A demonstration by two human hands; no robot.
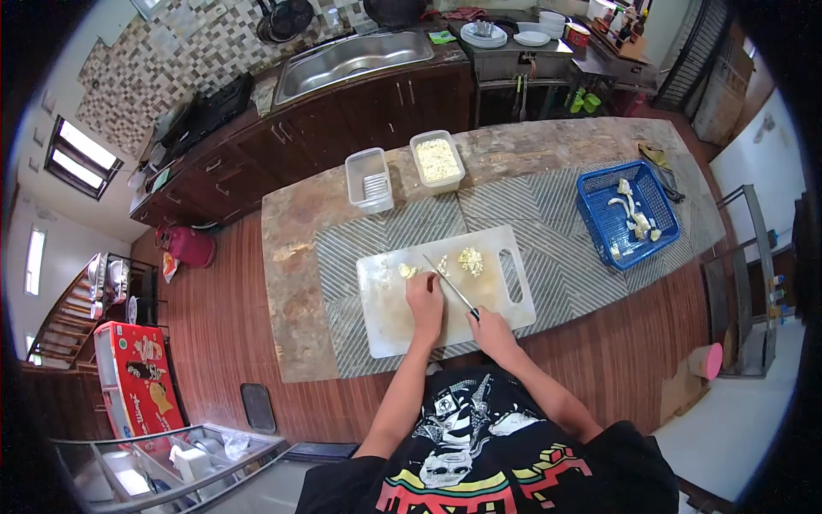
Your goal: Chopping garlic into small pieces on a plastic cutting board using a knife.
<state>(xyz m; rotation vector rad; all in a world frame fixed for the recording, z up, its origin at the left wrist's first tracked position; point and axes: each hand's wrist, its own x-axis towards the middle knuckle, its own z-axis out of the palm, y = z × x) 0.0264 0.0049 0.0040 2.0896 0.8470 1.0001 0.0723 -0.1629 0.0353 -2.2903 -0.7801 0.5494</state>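
My right hand [494, 334] grips the dark handle of a kitchen knife [454, 289], its blade slanting up and left across a white plastic cutting board [392, 324]. Beside the blade, my left hand [425, 305] rests on the board with curled fingers; whatever is under the fingertips is hidden. A few pale vegetable pieces [406, 270] lie just beyond those fingers. On the blade's other side are some small chopped bits [442, 265] and a larger heap of finely chopped pale vegetable [471, 261], near the board's handle slot.
Beyond the board stand an unfilled clear plastic container [357, 175] and another container [457, 172] holding chopped pale vegetable [437, 159]. To the right, a blue plastic basket [600, 243] holds pale vegetable pieces [639, 221]. A steel sink [359, 58] is set in the far counter.
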